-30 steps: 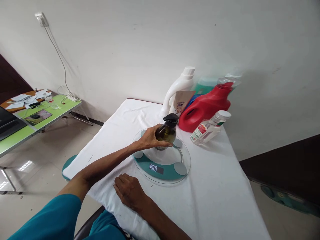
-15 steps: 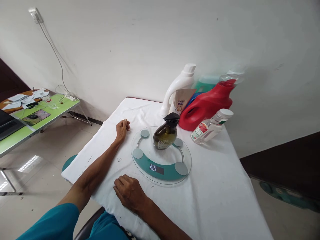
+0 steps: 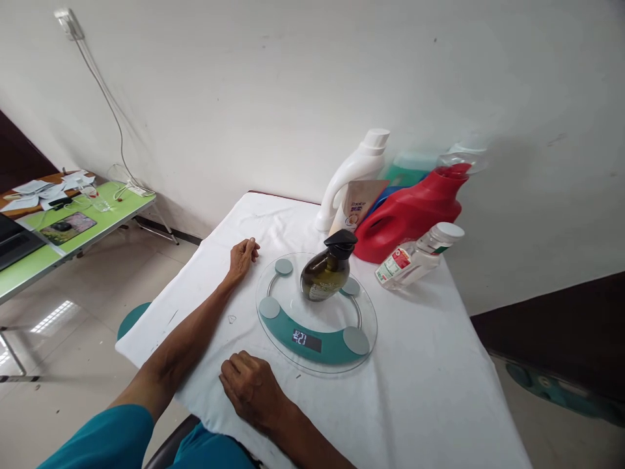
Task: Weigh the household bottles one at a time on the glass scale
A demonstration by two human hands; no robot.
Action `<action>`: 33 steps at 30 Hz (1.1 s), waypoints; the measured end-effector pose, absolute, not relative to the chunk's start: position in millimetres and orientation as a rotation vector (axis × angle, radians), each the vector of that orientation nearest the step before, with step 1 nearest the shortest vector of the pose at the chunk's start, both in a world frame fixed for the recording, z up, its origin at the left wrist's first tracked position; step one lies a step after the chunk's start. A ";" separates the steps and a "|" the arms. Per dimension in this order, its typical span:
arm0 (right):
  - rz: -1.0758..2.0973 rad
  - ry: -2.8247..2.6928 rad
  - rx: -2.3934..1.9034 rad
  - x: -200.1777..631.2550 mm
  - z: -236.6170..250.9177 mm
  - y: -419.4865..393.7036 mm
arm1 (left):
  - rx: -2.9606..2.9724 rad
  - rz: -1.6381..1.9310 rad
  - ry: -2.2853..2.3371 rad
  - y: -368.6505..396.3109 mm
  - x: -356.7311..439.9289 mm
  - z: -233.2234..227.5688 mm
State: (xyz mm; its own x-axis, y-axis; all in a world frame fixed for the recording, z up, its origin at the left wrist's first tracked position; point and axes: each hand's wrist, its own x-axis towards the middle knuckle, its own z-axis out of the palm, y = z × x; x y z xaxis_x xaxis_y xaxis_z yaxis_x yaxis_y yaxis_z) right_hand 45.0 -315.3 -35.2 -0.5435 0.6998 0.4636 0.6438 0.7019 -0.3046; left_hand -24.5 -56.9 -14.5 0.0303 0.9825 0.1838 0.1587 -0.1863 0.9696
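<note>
My left hand (image 3: 243,259) rests on the white tablecloth, just left of the scale's far edge, its fingers curled in with nothing visible in them. Closer to me, my right hand (image 3: 251,388) lies as a loose fist, knuckles up, on the cloth left of the scale's near side. The round glass scale (image 3: 311,350) has a green band and a lit digital display. On its glass stands a dark olive pump bottle (image 3: 323,273) with a black pump head. Neither hand touches the scale or the bottle.
Behind the scale stand a white jug (image 3: 352,163), a beige pouch (image 3: 359,203), a red jug (image 3: 407,218) and a clear bottle (image 3: 415,257) with a white cap. Left, across a floor gap, a green table (image 3: 105,218) holds papers and a laptop.
The view has shifted slightly, so the table things appear a little lower. My hands keep their poses, and the bottle still stands on the scale.
</note>
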 end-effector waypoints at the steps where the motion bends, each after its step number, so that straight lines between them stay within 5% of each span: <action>1: 0.131 -2.343 -1.023 45.0 -35.7 -315.1 | 1.482 1.250 1.225 -56.8 -24.3 -14.1; 33: 0.138 -2.357 -1.020 46.4 -37.5 -314.8 | 1.539 1.204 1.239 -56.8 -21.7 -11.9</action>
